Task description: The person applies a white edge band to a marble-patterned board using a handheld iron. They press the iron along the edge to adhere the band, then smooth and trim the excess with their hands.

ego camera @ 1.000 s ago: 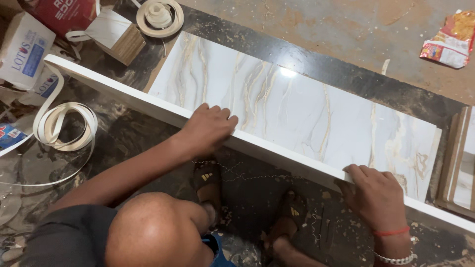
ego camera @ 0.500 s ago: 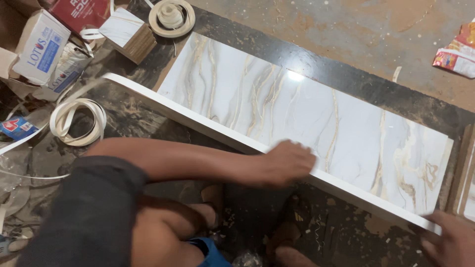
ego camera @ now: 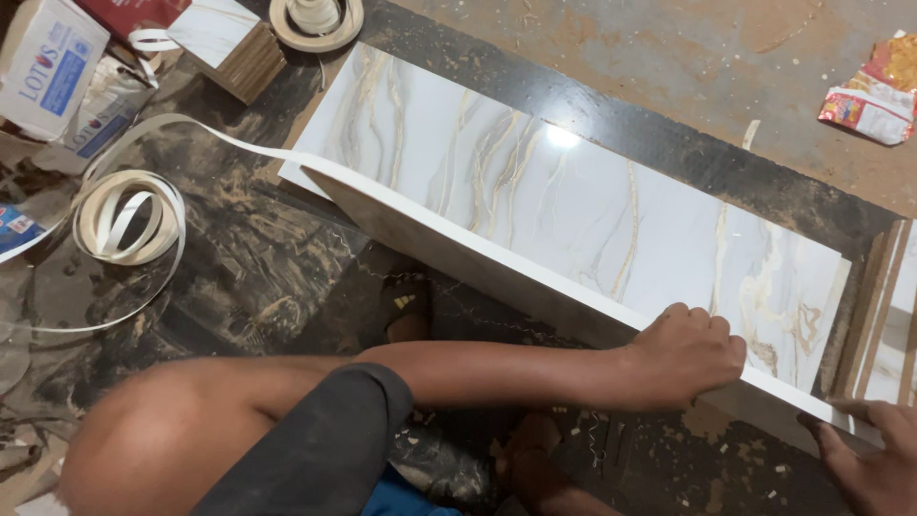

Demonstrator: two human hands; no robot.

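A long marble-patterned board [ego camera: 573,201] lies on the dark floor. A white edge band strip [ego camera: 449,225] runs along its near edge. My left arm reaches across to the right. My left hand [ego camera: 686,354] is curled over that edge near the right end, pressing on the strip. My right hand [ego camera: 871,454] is at the bottom right corner, with its fingers on the board's end by the strip. The frame cuts most of it off, so its grip is hidden.
A loose coil of white edge band [ego camera: 129,215] lies at the left, its tail leading to the board. Another roll [ego camera: 315,17], a stack of wood pieces [ego camera: 234,48] and cartons [ego camera: 48,62] sit at top left. A crumpled wrapper [ego camera: 874,91] lies top right. My knee [ego camera: 191,430] and sandalled foot [ego camera: 409,308] are below the board.
My left hand has slid right along the near edge, from the left part to near the right end. My right hand has shifted toward the bottom right corner.
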